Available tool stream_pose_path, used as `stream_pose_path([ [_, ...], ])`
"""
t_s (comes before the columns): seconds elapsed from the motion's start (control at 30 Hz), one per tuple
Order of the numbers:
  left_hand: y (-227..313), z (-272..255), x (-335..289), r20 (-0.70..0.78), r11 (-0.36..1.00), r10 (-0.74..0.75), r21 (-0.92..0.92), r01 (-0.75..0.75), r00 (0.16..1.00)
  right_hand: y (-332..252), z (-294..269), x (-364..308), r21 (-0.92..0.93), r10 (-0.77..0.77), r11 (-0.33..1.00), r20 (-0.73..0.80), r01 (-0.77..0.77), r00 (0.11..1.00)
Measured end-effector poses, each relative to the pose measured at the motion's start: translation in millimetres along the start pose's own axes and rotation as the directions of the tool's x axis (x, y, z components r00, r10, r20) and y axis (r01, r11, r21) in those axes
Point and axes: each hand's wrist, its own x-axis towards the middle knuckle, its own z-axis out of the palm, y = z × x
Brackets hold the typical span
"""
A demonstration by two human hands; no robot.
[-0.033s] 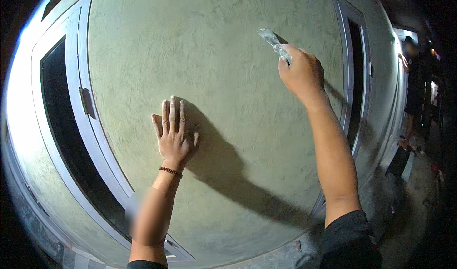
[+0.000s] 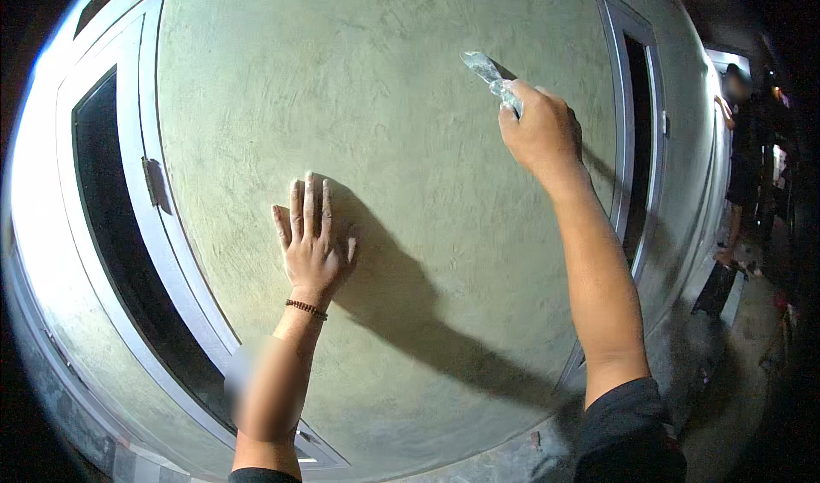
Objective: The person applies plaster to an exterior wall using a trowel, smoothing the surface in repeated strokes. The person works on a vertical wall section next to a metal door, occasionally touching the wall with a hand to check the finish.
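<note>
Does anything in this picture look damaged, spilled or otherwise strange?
Nothing looks clearly broken or spilled. Oddly, the left forearm is blurred, unlike the sharper wall beside it. The scraper in the right hand also looks smeared and whitish rather than clean.

Pale frame point(image 2: 137, 116); floor point(image 2: 750, 342) perhaps concrete.

This appears to be a building undergoing wall finishing: a streaky plastered wall point(image 2: 401, 312) fills the centre, with a smeared putty knife point(image 2: 481, 66) at one o'clock. Pale hinged frames point(image 2: 164, 244) with dark panes stand at nine and two o'clock.
</note>
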Motion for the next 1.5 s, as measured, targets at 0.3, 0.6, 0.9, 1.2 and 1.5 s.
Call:
stream_pose_path([
  [0.3, -1, 2, 7, -0.039, 1.0, -0.003, -0.022, 0.003, 0.999, 11, 5, 9, -0.079, 0.022, 0.997, 0.068, -0.017, 0.997],
  [0.6, 2, -1, 6, -0.016, 0.999, -0.019, -0.026, 0.019, 1.0, 22, 7, 11, -0.08, -0.104, 0.992, -0.025, 0.102, 0.994],
  [0.9, 0, 7, 4, -0.056, 0.999, 0.024, -0.022, -0.025, 0.998, 33, 4, 19, -0.125, -0.173, 0.978, -0.031, 0.168, 0.984],
  [1.2, -1, 9, 6, -0.005, 0.999, -0.001, 0.033, 0.001, 1.0, 30, -1, 13, -0.189, -0.14, 0.972, 0.012, 0.14, 0.99],
  [1.5, 4, 1, 8, 0.056, 1.0, -0.031, 0.003, 0.031, 0.998, 30, 5, 13, -0.177, -0.131, 0.976, 0.004, 0.13, 0.991],
])
